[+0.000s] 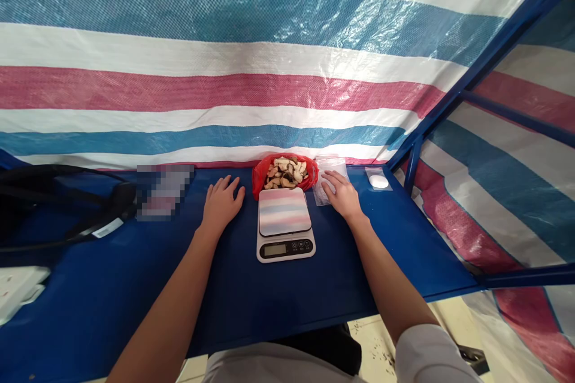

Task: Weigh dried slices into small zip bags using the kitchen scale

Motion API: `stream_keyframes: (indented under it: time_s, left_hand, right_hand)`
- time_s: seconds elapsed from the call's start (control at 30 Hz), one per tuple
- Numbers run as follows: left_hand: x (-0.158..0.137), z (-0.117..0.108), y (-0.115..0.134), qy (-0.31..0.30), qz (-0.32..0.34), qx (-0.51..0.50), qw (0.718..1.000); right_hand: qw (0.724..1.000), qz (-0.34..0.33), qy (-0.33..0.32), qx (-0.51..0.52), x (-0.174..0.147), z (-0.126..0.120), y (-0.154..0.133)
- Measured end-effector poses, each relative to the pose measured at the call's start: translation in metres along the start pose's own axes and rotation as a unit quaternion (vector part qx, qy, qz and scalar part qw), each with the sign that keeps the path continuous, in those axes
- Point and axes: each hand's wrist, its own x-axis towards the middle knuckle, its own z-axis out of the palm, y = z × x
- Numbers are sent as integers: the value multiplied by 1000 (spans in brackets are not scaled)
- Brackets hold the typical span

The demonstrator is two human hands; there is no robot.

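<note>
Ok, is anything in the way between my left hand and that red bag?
Nothing visible is: only blue tabletop lies between your left hand and the red bag. The scale sits on the bag's near side, off that path.

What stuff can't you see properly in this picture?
Head view: the bottom of the red bag, hidden by the pieces inside and the scale in front.
Head view: part of the clear bags, covered by the right hand.
Head view: any numbers on the display, too small to read.
Head view: the patch, blurred into squares.
Head view: the white box's far end, cut off by the left edge.
</note>
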Motion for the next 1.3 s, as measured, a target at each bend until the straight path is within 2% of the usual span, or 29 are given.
stream_keyframes:
  time_s: [0.1, 0.23, 0.37, 0.57, 0.9, 1.0, 1.1, 1.3]
  left_hand:
    - [-3, 6, -1, -14, 8, 20, 1000]
    - [-6, 8, -1, -22, 16, 41, 999]
    - [-6, 8, 0, -26, 13, 43, 999]
    - [-7, 5, 2, -39, 16, 45, 998]
    - [-7, 4, 3, -33, 11, 29, 999]
    - [-6, 4, 2, -7, 12, -9, 1000]
    - [-4, 3, 0, 31, 8, -86, 996]
    - [-3, -13, 3, 109, -5, -289, 951]
  right_hand:
    - [1000, 3, 5, -21, 0, 11, 5]
    - [999, 1, -31, -42, -5, 19, 9]
    - [998, -1, -38, -45, -7, 24, 10]
    - [998, 3, -44, -50, -6, 23, 10]
    - [999, 51, 0, -12, -9, 15, 2]
    - [997, 78, 19, 2, -10, 12, -1]
    - [990, 108, 74, 51, -10, 7, -4]
    - [952, 138, 183, 205, -10, -16, -14]
